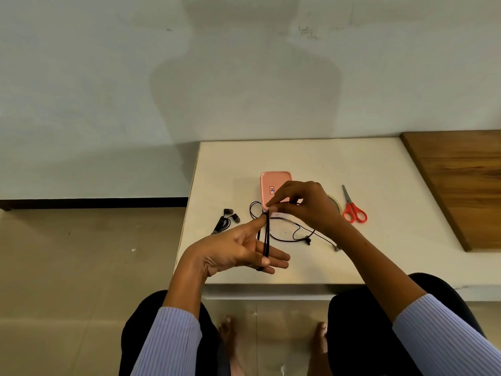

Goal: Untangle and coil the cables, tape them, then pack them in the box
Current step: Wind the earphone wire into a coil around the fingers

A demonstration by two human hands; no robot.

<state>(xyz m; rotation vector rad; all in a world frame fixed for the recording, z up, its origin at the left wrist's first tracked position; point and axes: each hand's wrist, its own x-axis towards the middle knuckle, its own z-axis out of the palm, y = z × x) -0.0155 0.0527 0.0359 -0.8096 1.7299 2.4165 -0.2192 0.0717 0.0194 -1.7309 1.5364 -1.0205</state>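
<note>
**Asker:** Striped sleeves [173, 337] and dark-clad knees sit nearest the camera, but what is happening with the cable?

**Describer:** Just above them, the left hand [238, 251] is held palm up with fingers straight and spread. A thin black cable [266, 240] runs in a few loops from its fingertip down to its lower fingers. The right hand [303, 204] pinches the cable at the top of those loops. The rest of the cable trails loose on the white worktop [379, 253], with its plug end lying near the right forearm.

**Asker:** So how far along is the job?

**Describer:** Early, I judge. Coiling is under way but much slack remains. A second pair of earphones [226, 221] lies bundled to the left; whether it is taped I cannot tell. The pink box [271, 183] sits shut behind the hands. The tape roll [335, 202], mostly hidden by the right hand, and the red scissors [352, 208] lie untouched. Taping and packing are still to do.
</note>
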